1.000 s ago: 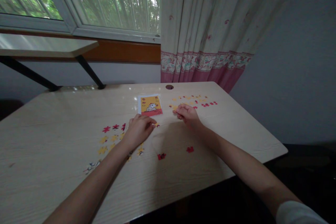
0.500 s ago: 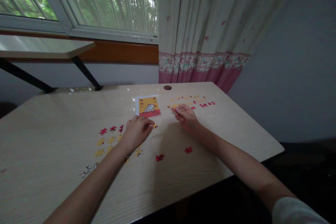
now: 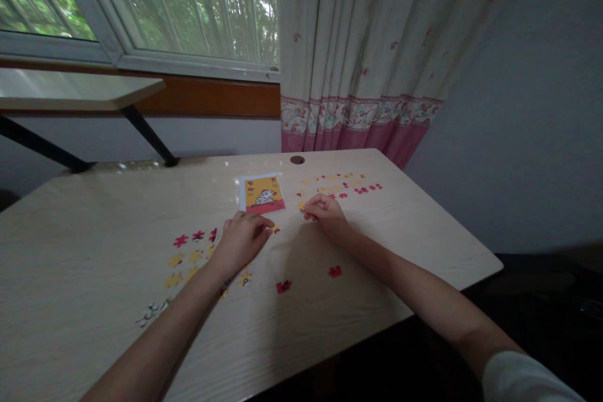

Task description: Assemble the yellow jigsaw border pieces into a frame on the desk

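Note:
My left hand (image 3: 245, 235) is closed, its fingertips on a small yellow jigsaw piece (image 3: 276, 230) with a dark red mark, low over the table. My right hand (image 3: 326, 212) pinches a yellow jigsaw piece (image 3: 301, 206) between thumb and forefinger. Between and behind the hands lies a picture card (image 3: 264, 182) showing a white animal on yellow and red. Closer to me are two separate red pieces, one with dark markings (image 3: 283, 287) and a plainer one (image 3: 335, 271). My left forearm hides part of the group of pieces beneath it.
Left of my left forearm, red pieces (image 3: 181, 240), yellow pieces (image 3: 173, 279) and white-grey pieces (image 3: 151, 312) lie in rows. Beyond my right hand are more yellow and red pieces (image 3: 361, 191). A cable hole (image 3: 297, 160) and a raised shelf (image 3: 80, 91) are at the back.
My right hand has drawn slightly left and toward me with its yellow piece, away from the far rows. My left hand stays on its piece. The whole view has shifted a little.

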Demonstrator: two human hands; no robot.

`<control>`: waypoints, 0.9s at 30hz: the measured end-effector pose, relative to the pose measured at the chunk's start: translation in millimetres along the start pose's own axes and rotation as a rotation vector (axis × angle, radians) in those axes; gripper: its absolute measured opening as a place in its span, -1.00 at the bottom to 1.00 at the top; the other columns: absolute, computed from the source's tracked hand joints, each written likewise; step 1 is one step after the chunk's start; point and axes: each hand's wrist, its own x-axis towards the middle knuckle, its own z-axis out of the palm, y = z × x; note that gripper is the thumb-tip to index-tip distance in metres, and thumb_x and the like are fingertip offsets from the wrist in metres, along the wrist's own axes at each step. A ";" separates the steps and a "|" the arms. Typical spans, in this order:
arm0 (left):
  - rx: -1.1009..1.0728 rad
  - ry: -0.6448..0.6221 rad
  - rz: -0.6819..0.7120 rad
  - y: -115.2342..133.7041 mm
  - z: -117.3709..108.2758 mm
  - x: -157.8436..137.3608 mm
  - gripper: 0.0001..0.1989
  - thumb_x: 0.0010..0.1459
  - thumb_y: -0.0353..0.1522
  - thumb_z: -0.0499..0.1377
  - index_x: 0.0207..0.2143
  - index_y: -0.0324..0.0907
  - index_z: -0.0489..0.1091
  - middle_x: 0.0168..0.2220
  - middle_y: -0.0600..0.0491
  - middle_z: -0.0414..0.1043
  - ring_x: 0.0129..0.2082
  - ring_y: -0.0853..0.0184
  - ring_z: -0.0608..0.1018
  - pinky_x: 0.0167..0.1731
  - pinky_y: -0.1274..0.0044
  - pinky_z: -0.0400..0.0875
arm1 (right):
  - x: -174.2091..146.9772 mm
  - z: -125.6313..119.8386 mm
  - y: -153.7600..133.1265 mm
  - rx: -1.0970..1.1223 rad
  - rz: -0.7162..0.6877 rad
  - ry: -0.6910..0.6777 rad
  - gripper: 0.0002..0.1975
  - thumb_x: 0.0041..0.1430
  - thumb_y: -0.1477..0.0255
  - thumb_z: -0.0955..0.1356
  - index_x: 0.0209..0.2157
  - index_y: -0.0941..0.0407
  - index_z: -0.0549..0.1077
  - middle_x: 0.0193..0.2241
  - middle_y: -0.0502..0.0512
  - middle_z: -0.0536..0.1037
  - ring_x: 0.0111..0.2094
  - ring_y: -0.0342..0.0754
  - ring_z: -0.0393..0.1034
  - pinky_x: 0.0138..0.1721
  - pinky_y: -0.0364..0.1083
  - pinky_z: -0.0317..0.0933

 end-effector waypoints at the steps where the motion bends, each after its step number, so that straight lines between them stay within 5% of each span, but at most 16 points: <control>1: 0.000 0.003 0.001 0.0 0.2 0.0 -0.74 0.11 -0.29 0.05 -0.26 -0.09 0.51 -0.21 0.01 0.53 -0.17 0.11 0.44 -0.18 0.32 0.28 | 0.2 0.7 0.6 -0.021 -0.001 -0.006 -0.74 -0.23 0.30 0.45 -0.55 0.12 0.34 -0.66 -0.07 0.44 -0.61 -0.21 0.29 -0.54 -0.20 0.08; 7: 0.007 0.000 -0.008 0.3 0.6 -0.5 -0.73 0.11 -0.29 0.03 -0.26 -0.07 0.51 -0.23 0.01 0.53 -0.16 0.08 0.44 -0.19 0.31 0.28 | 12.3 -3.3 4.2 -0.134 -0.041 0.040 -0.74 -0.22 0.31 0.45 -0.54 0.11 0.33 -0.66 -0.09 0.42 -0.63 -0.21 0.27 -0.56 -0.20 0.13; 17: 0.021 -0.005 -0.010 3.0 0.0 -0.9 -0.75 0.13 -0.31 0.04 -0.25 -0.08 0.51 -0.21 0.01 0.52 -0.17 0.13 0.43 -0.18 0.32 0.28 | 46.3 -43.1 3.0 -0.539 -0.188 0.230 -0.85 -0.08 0.35 0.36 -0.47 0.16 0.44 -0.57 0.02 0.49 -0.53 -0.15 0.36 -0.43 -0.15 0.22; 27: 0.022 0.000 -0.003 4.5 -0.7 -2.1 -0.77 0.15 -0.32 0.05 -0.24 -0.07 0.50 -0.21 0.00 0.52 -0.15 0.09 0.42 -0.21 0.31 0.27 | 28.2 -19.1 3.3 -0.762 -0.233 0.103 -0.92 0.00 0.39 0.37 -0.45 0.10 0.47 -0.55 -0.03 0.51 -0.49 -0.15 0.39 -0.38 -0.16 0.21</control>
